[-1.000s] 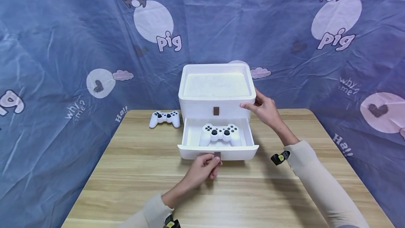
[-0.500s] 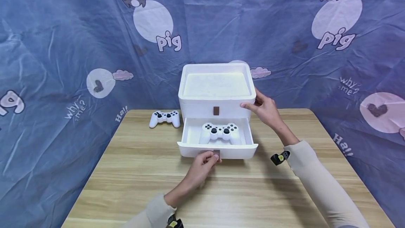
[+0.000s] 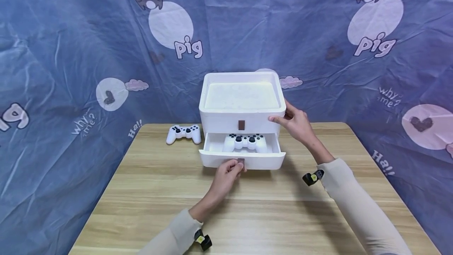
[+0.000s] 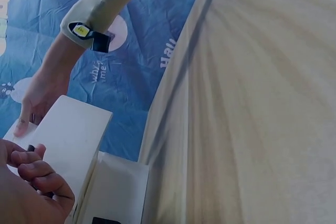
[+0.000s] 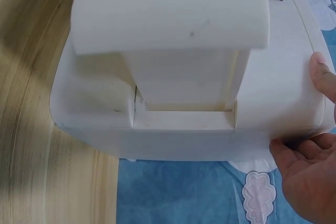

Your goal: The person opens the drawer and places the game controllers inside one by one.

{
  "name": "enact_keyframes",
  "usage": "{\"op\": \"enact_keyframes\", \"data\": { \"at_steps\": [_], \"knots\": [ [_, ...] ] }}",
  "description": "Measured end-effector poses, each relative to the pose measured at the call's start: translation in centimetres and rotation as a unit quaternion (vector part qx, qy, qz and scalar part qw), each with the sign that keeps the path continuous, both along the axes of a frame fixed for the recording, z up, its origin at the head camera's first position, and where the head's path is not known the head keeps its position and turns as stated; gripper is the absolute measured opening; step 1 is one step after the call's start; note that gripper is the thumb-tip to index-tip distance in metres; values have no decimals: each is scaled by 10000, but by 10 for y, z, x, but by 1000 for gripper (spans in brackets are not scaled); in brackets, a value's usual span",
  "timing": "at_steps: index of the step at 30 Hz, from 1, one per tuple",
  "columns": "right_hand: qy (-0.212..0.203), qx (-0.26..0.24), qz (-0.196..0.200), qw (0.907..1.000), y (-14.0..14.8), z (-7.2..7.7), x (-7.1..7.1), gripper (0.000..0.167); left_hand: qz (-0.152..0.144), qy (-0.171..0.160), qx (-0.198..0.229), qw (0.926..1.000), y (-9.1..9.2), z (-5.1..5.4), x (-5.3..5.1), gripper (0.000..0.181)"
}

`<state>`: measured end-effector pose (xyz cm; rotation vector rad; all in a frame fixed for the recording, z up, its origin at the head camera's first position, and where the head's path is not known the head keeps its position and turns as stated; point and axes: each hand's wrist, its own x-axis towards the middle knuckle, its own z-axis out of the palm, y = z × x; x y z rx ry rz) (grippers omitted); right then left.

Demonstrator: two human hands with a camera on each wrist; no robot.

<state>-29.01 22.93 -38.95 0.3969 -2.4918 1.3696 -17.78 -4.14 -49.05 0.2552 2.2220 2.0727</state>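
Observation:
A white two-drawer unit [image 3: 221, 123] has its lower drawer [image 3: 265, 161] pulled partway out, with a white game controller [image 3: 245, 142] lying inside. At the drawer's brown tab [image 3: 241, 161], my left hand [image 3: 221, 180] pinches with thumb and fingers; in the left wrist view that hand [image 4: 34, 190] has its fingers curled. My right hand [image 3: 299, 127] grips the unit's upper right corner, thumb on the front and fingers against the side. The right wrist view shows this hand [image 5: 310, 174] beside the drawer front [image 5: 173, 14], which juts out.
Left of the unit, a second white controller [image 3: 183, 132] lies on the wooden table [image 3: 152, 192]. The upper drawer, with a brown tab [image 3: 241, 125], is closed. A shallow tray top [image 3: 242, 95] forms the unit's top. Blue printed cloth [image 3: 240, 23] hangs behind and at both sides.
The lower drawer has slid inward, toward the unit, covering more of the controller inside. My left hand has moved forward with its tab. My right hand has stayed at the corner.

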Motion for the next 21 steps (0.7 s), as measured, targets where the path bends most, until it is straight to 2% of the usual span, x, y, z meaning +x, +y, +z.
{"op": "enact_keyframes", "data": {
  "at_steps": [8, 14, 21],
  "knots": [
    [53, 37, -25, 10000, 0, -2, 1, 90, 157, 46, 322, 9993, 7, 0, -17, 31],
    [35, 17, -99, 9999, 0, -3, -1, 90, 290, 167, 243, 9991, 10, -1, -31, 31],
    [58, 29, -106, 9999, -2, -4, -1, 90, 407, 162, 307, 9986, 13, 0, -44, 32]
  ]
}}
